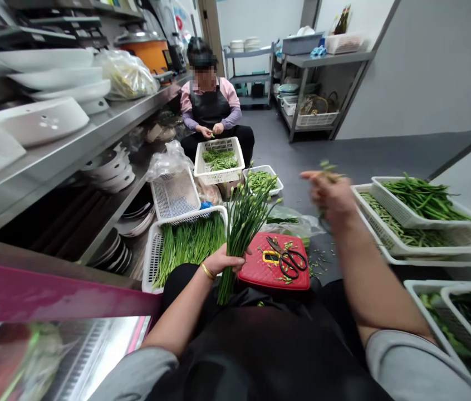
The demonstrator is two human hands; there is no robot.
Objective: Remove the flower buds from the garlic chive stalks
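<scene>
My left hand (225, 260) is wrapped round the lower stems of an upright bunch of flowering chives (244, 220), whose buds fan out at the top. To the right, my right hand (331, 192) is raised and smeared by motion. Its fingers look closed, with small green chive buds (328, 167) poking out above them. Between my knees is a red box (256, 264) with a quilted lid. Black-handled scissors (288, 259) rest on it beside a yellow-and-black object (270, 257) and scattered buds. At my left knee stands a white basket (151, 262) of long chive stems.
Facing me, a co-worker (208, 100) sits behind a basket (219, 177) of green pods. Stacked baskets (394, 242) of beans stand at the right. A steel shelf (135, 117) with dishes runs along the left. Plastic bags and bud scraps (319, 264) lie on the floor.
</scene>
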